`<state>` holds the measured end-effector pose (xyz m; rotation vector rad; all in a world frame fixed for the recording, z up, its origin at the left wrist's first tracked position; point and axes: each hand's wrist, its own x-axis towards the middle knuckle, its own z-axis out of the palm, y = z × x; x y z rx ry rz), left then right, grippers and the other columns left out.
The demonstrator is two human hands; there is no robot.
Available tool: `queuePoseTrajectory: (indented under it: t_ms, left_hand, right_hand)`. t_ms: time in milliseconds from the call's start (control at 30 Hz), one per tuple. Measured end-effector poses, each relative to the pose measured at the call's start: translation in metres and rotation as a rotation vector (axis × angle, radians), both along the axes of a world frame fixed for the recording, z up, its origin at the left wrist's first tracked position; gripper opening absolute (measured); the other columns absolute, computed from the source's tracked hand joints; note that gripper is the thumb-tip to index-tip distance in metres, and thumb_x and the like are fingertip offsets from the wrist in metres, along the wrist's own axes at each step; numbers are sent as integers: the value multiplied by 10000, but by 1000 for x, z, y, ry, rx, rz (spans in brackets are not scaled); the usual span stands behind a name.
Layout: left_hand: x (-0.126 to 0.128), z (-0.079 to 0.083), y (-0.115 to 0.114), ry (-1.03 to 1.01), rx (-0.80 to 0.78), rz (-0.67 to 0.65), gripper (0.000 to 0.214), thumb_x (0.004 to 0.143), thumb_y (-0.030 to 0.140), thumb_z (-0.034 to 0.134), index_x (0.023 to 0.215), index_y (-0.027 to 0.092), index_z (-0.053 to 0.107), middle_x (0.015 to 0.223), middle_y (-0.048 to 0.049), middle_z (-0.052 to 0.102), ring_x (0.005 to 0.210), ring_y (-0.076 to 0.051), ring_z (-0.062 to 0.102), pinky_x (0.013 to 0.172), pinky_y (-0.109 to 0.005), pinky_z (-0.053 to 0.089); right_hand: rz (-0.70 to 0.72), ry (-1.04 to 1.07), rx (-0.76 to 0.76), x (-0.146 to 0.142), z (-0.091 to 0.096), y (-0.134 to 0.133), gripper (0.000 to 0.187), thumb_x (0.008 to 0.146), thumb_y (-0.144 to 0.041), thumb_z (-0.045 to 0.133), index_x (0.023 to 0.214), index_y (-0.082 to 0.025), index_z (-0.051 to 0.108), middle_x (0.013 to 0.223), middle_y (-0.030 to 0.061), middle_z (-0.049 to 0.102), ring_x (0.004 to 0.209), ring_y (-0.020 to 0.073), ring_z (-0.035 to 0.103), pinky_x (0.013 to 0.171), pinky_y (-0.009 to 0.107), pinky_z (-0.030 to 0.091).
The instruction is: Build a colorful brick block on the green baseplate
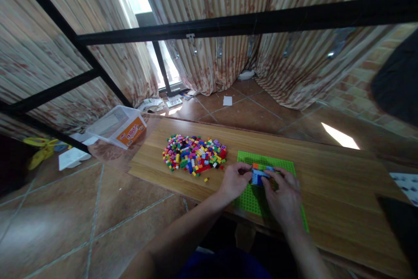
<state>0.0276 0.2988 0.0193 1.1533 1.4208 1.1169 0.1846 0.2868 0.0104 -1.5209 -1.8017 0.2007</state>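
A green studded baseplate (251, 199) lies on the wooden table, and a small build of light and dark blue toy bricks (257, 177) is over its middle. My left hand (235, 179) has thumb and fingers closed at the left side of these blue bricks. From the right, my right hand (284, 192) grips the same bricks, its thumb at the near side and fingers over the top. An orange brick (255, 166) shows just behind them. My fingers hide part of the build, so I cannot tell whether it is pressed onto the baseplate.
Left of the baseplate is a heap of mixed coloured bricks (192, 155), with a stray yellow brick (206, 179) nearer me. A clear plastic box (116, 124) with an orange label stands beyond the left end of the table (333, 183). A black metal bar (228, 26) crosses ahead.
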Motion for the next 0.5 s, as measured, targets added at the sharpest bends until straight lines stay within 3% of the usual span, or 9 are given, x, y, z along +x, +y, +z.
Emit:
queuePoseTrajectory:
  t_ms: [167, 300, 433, 500]
  left_hand:
    - [-21, 3, -20, 122, 44, -51, 181, 779, 148, 578, 903, 156, 710, 814, -31, 702, 718, -145, 616, 680, -252, 493]
    - [-51, 2, -42, 283, 116, -102, 175, 804, 150, 554, 905, 167, 696, 876, -49, 706, 790, -163, 632, 729, -265, 494]
    - [-82, 2, -57, 447, 156, -93, 163, 805, 141, 561, 909, 158, 684, 882, -66, 701, 806, -176, 628, 765, -285, 487]
    - [-95, 1, -59, 466, 175, -70, 167, 814, 140, 555, 920, 159, 682, 879, -66, 701, 805, -172, 628, 771, -284, 488]
  right_hand:
    - [19, -181, 34, 6, -3, 7, 444, 916, -522, 401, 943, -179, 682, 1154, 175, 588, 1139, 308, 513, 972, 514, 401]
    - [33, -241, 74, 6, 7, 8, 490, 924, -567, 350, 874, -183, 649, 1150, 195, 589, 1128, 328, 513, 953, 523, 390]
    - [89, -206, 105, -22, 21, -2, 421, 937, -542, 379, 923, -205, 630, 1097, 149, 632, 1025, 294, 546, 909, 464, 412]
    - [213, -167, 49, -47, 22, -8, 358, 956, -484, 383, 929, -211, 613, 960, 111, 656, 924, 261, 566, 862, 415, 431]
